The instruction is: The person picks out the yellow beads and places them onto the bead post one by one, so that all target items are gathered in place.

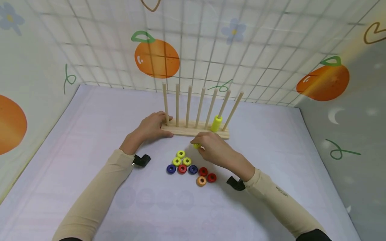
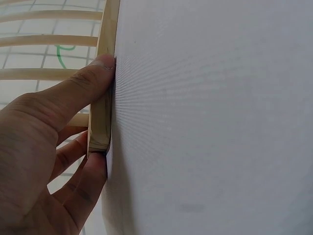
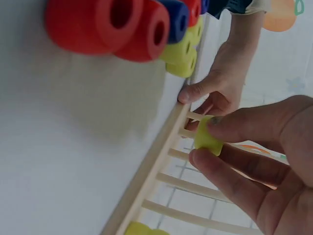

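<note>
A wooden peg rack [image 1: 187,131] with several upright pegs stands on the table. My left hand [image 1: 150,127] grips its left end, the thumb along the front edge and the fingers round the end in the left wrist view. Yellow beads [image 1: 216,124] are stacked on the second peg from the right. My right hand [image 1: 217,149] pinches a yellow bead [image 3: 207,137] between thumb and fingertips, just in front of the rack's base. Three loose yellow beads [image 1: 186,161] lie on the table close to this hand.
Nearer the body lie two blue beads [image 1: 171,169], three red beads [image 1: 211,177] and an orange bead [image 1: 201,181]. White wire mesh [image 1: 199,53] behind a printed sheet rises at the back, past the table's far edge. A grey printed wall panel [image 1: 346,134] borders the right side.
</note>
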